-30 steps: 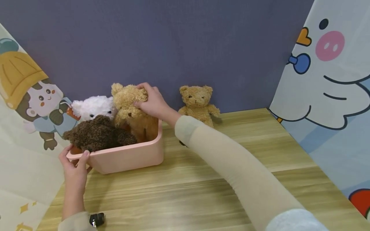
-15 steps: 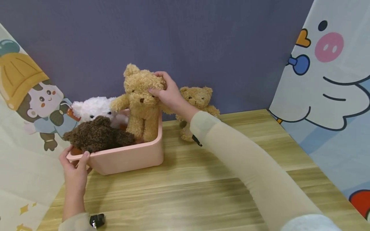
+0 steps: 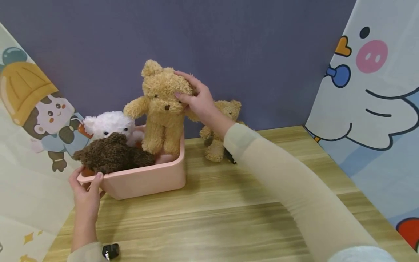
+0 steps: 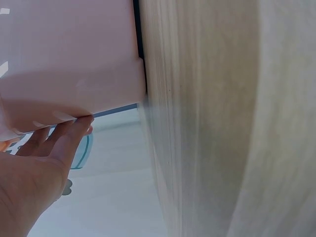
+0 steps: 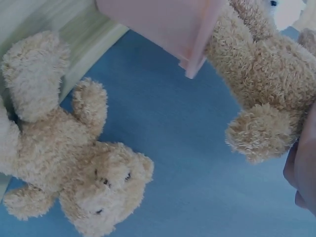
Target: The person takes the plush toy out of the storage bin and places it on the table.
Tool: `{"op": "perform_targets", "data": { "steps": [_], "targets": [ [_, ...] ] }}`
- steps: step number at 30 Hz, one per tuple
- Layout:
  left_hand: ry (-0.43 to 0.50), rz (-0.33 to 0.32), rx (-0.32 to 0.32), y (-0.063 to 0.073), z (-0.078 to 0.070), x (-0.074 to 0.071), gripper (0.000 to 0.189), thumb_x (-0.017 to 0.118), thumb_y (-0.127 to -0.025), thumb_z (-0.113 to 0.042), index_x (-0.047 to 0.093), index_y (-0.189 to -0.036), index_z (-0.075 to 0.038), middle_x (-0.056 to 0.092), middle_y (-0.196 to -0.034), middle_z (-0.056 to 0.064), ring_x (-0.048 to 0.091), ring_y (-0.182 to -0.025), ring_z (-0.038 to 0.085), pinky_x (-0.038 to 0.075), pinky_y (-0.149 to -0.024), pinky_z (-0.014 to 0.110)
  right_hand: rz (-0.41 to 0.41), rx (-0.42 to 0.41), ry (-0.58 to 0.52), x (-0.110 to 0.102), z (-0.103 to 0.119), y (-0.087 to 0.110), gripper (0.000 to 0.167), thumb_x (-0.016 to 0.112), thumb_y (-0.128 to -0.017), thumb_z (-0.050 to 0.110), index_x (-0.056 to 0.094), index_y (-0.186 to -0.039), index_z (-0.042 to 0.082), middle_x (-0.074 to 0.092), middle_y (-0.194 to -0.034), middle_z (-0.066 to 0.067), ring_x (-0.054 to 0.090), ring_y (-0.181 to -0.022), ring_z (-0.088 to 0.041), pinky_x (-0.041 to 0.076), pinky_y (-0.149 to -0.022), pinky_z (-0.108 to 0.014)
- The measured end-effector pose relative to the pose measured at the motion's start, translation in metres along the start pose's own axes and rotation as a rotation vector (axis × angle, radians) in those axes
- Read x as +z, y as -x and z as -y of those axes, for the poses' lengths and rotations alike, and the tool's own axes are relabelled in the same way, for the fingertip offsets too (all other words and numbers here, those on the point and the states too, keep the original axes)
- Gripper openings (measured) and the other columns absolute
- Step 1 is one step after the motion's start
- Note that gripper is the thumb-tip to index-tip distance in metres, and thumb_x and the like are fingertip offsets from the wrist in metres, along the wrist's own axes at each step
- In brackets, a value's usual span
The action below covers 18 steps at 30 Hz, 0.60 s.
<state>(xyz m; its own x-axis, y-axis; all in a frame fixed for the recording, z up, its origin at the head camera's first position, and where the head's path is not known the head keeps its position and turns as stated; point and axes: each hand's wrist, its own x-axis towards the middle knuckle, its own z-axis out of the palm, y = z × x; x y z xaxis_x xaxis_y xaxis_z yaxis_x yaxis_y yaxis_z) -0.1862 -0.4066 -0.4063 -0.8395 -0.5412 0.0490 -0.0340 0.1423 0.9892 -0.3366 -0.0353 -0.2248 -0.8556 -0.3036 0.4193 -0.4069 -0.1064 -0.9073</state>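
My right hand [image 3: 201, 102] grips a tan teddy bear [image 3: 165, 116] by the side of its head. The bear hangs upright, its feet at the level of the rim of a pink bin [image 3: 147, 183]. With thumb and fingers my left hand [image 3: 86, 198] pinches the bin's left end; the left wrist view shows its fingers [image 4: 69, 136] against the bin wall. Inside the bin lie a dark brown plush [image 3: 112, 154] and a white plush [image 3: 109, 125]. Another tan bear [image 5: 64, 158] sits to the right of the bin, partly hidden by my right arm in the head view.
The wooden tabletop [image 3: 196, 225] runs up to a dark blue-grey back wall [image 3: 262, 65]. Panels with cartoon prints stand at both sides. A black wrist strap piece [image 3: 110, 251] shows by my left sleeve.
The right hand has lifted the held tan bear up and slightly right, out of the bin's depth. My left hand stays on the bin, which has hardly moved.
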Motion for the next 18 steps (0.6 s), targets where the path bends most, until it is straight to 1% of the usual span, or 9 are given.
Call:
{"op": "perform_targets", "data": {
  "steps": [1,5,7,8,9,10,12,14,18],
  "targets": [
    [0.002,0.002,0.004,0.0,0.0,0.001,0.072,0.063,-0.107,-0.036,0.016,-0.16,-0.05,0.02,-0.177,0.003,0.035,-0.154,0.027,0.048,-0.069,0.005,-0.006,-0.009,-0.035,-0.002,0.003,0.001,0.06,0.07,-0.103,0.012,0.054,-0.156,0.035,0.009,-0.178,0.018,0.064,-0.085,-0.02,0.061,-0.079,-0.056],
    [0.026,0.006,0.014,-0.001,-0.001,0.004,0.072,0.063,-0.107,-0.035,0.016,-0.16,-0.048,0.022,-0.175,0.007,0.037,-0.151,0.027,0.046,-0.067,0.003,-0.036,-0.06,-0.146,-0.013,0.015,0.003,0.06,0.072,-0.101,0.009,0.057,-0.154,0.032,0.01,-0.177,0.021,0.069,-0.085,-0.016,0.063,-0.075,-0.051],
    [0.029,0.008,0.018,-0.001,-0.002,0.004,0.072,0.063,-0.107,-0.034,0.016,-0.16,-0.048,0.023,-0.174,0.008,0.038,-0.15,0.026,0.047,-0.069,0.004,-0.058,-0.086,-0.211,-0.02,0.023,0.003,0.058,0.074,-0.099,0.006,0.061,-0.151,0.029,0.035,-0.172,0.018,0.07,-0.082,-0.016,0.063,-0.07,-0.046],
    [0.034,0.006,0.019,-0.001,-0.003,0.004,0.072,0.063,-0.107,-0.034,0.017,-0.16,-0.048,0.025,-0.173,0.008,0.039,-0.149,0.026,0.047,-0.069,0.004,-0.063,-0.098,-0.231,-0.023,0.027,0.002,0.057,0.074,-0.099,0.005,0.062,-0.15,0.028,0.056,-0.158,0.014,0.071,-0.081,-0.016,0.063,-0.068,-0.043],
    [0.035,0.003,0.019,-0.002,-0.003,0.004,0.072,0.063,-0.107,-0.034,0.017,-0.16,-0.048,0.026,-0.172,0.008,0.04,-0.148,0.025,0.048,-0.07,0.004,-0.065,-0.11,-0.245,-0.027,0.03,0.002,0.056,0.074,-0.099,0.005,0.063,-0.149,0.028,0.074,-0.131,0.01,0.071,-0.08,-0.016,0.063,-0.066,-0.042],
    [0.037,0.002,0.02,-0.002,-0.003,0.004,0.072,0.063,-0.107,-0.033,0.017,-0.16,-0.048,0.027,-0.171,0.008,0.04,-0.147,0.025,0.048,-0.07,0.004,-0.065,-0.121,-0.259,-0.03,0.033,0.002,0.055,0.074,-0.098,0.004,0.064,-0.148,0.026,0.078,-0.099,0.007,0.072,-0.079,-0.016,0.062,-0.064,-0.04],
    [0.044,0.002,0.02,-0.002,-0.003,0.003,0.073,0.063,-0.107,-0.033,0.016,-0.161,-0.047,0.027,-0.17,0.007,0.04,-0.146,0.024,0.047,-0.069,0.004,-0.067,-0.139,-0.278,-0.037,0.039,0.002,0.054,0.074,-0.098,0.003,0.065,-0.146,0.024,0.054,-0.055,-0.001,0.07,-0.072,-0.015,0.059,-0.06,-0.038],
    [0.04,-0.001,0.013,-0.002,-0.002,0.001,0.073,0.063,-0.107,-0.033,0.016,-0.161,-0.047,0.027,-0.169,0.007,0.04,-0.147,0.024,0.047,-0.067,0.004,-0.059,-0.156,-0.283,-0.044,0.042,0.004,0.053,0.074,-0.098,0.002,0.065,-0.147,0.022,0.047,-0.053,0.004,0.068,-0.07,-0.013,0.054,-0.057,-0.034],
    [0.003,0.01,-0.015,-0.001,0.0,-0.001,0.073,0.061,-0.108,-0.037,0.013,-0.161,-0.05,0.023,-0.174,0.008,0.037,-0.153,0.025,0.045,-0.067,0.004,-0.107,-0.18,-0.255,-0.058,0.046,0.01,0.053,0.075,-0.098,0.005,0.064,-0.148,0.021,0.055,-0.057,0.006,0.063,-0.063,-0.012,0.042,-0.057,-0.035]
  ]
}}
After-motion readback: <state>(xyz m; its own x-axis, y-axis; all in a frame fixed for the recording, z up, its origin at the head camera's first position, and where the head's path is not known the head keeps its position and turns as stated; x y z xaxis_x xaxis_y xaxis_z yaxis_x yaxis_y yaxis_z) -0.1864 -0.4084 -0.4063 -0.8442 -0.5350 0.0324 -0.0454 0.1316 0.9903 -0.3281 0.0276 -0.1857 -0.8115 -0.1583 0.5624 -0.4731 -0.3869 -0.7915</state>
